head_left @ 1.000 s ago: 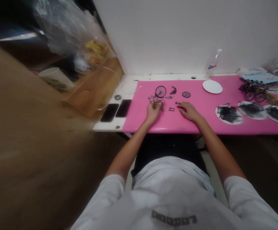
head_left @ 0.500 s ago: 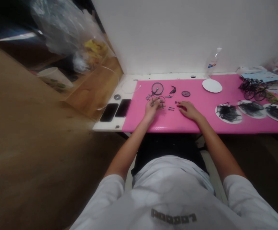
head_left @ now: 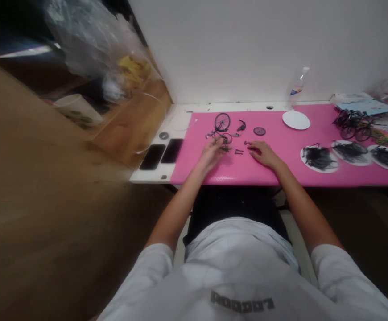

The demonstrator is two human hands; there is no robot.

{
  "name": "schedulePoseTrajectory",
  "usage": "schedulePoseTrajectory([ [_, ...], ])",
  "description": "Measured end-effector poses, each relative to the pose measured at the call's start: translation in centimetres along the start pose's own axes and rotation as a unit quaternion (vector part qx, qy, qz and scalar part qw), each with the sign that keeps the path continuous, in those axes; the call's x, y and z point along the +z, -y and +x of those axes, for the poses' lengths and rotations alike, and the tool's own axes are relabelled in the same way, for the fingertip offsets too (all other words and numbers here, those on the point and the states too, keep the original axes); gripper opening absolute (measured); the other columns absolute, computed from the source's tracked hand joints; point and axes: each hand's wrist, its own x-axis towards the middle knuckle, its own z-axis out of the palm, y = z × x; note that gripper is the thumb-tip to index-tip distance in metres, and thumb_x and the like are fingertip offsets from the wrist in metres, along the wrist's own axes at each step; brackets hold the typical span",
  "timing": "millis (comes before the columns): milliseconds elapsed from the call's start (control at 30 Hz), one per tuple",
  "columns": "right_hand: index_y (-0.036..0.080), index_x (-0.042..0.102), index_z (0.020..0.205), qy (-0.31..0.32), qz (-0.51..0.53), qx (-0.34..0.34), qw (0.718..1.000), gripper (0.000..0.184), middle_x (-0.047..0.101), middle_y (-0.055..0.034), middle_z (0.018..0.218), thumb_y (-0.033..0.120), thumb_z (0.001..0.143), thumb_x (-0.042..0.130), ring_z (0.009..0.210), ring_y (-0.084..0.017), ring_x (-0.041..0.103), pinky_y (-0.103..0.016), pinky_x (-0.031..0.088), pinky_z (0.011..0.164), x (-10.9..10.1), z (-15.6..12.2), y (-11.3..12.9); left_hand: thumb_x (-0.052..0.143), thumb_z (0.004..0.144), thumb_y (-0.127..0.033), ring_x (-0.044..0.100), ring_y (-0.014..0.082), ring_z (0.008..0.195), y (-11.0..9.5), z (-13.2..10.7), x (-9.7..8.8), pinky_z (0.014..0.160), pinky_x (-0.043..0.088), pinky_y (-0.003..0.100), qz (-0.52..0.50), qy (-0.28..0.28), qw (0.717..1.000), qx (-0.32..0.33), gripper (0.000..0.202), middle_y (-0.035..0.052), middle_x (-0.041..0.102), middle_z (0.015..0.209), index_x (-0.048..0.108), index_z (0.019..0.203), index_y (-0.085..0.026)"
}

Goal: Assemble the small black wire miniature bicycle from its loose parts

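Note:
On the pink mat, my left hand (head_left: 213, 151) is closed around a toy bicycle (head_left: 221, 135), a thin dark frame with one spoked wheel (head_left: 222, 122) at its far end. The fingers hide part of the frame. To the right, my right hand (head_left: 262, 153) rests on the mat with bent fingers slightly apart. A tiny dark piece (head_left: 245, 142) lies just beyond its fingertips. Between the hands is a small H-shaped dark part (head_left: 238, 152). Farther back lie a loose wheel (head_left: 259, 131) and a black curved part (head_left: 241, 125).
An upside-down-looking white plate (head_left: 296, 120) and a plastic bottle (head_left: 299, 87) stand at the back. Along the right are white plates (head_left: 303, 157) of black parts and several toy bicycles (head_left: 354, 126). Two phones (head_left: 152, 157) lie left, beside a wooden box (head_left: 130, 129).
The bicycle in my left hand has turned and shifted slightly right, its wheel now tilted more upright. My right hand stays in place.

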Motion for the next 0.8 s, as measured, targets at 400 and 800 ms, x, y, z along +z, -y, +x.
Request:
schedulePoseTrajectory([
  [400, 0.029, 0.08, 0.135, 0.0, 0.001, 0.003, 1.0, 0.038, 0.072, -0.0068, 0.155, 0.042, 0.104, 0.062, 0.144, -0.038, 0.061, -0.069, 0.045, 0.125, 0.03, -0.08, -0.09, 0.084, 0.095, -0.024, 0.075, 0.012, 0.073, -0.47, -0.16, -0.12, 0.067, 0.058, 0.022, -0.034, -0.005, 0.999, -0.003, 0.016, 0.0069, 0.083, 0.105, 0.075, 0.107, -0.017],
  [800, 0.029, 0.071, 0.151, 0.056, -0.057, -0.029, 0.996, 0.048, 0.062, -0.0072, 0.167, 0.041, 0.11, 0.05, 0.154, -0.036, 0.055, -0.067, 0.041, 0.131, -0.07, 0.08, 0.3, 0.089, 0.09, -0.035, 0.08, 0.0171, 0.081, 0.03, 0.08, -0.32, 0.059, 0.052, 0.023, 0.041, -0.013, 0.999, 0.006, 0.031, 0.0105, 0.083, 0.11, 0.073, 0.11, -0.018],
])
